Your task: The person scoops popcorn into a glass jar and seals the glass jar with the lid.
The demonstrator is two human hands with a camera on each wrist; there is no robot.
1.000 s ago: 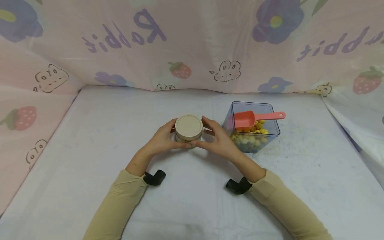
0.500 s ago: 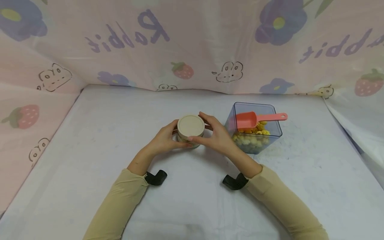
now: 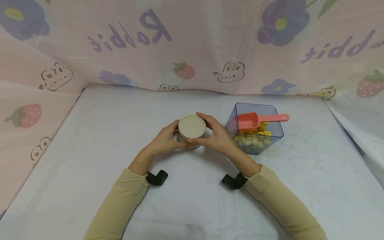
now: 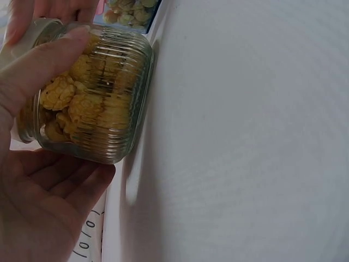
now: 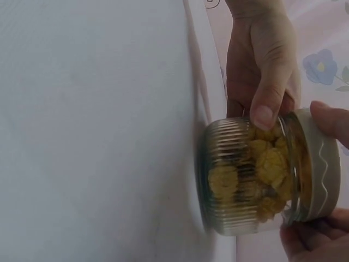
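Note:
A ribbed glass jar (image 4: 117, 101), filled with yellow popcorn, stands upright on the white table covering. Its round cream lid (image 3: 192, 126) sits on top. My left hand (image 3: 165, 139) grips the glass body, thumb across the near side and fingers round the far side, as the left wrist view shows. From the other side my right hand (image 3: 218, 137) holds the lid's rim, thumb in front and fingers behind. The right wrist view shows the right fingertips (image 5: 327, 121) on the lid, above the left thumb on the glass.
Right of the jar stands a clear bluish square tub (image 3: 277, 136) with popcorn inside. A pink scoop (image 3: 247, 121) lies in its top, the handle sticking out over the right rim. Behind the table hangs a printed pink curtain (image 3: 198, 40).
My right thumb has moved up from the jar's front to the lid's edge, and the right fingers have shifted round the lid. The left hand keeps its grip. The head view has shifted slightly.

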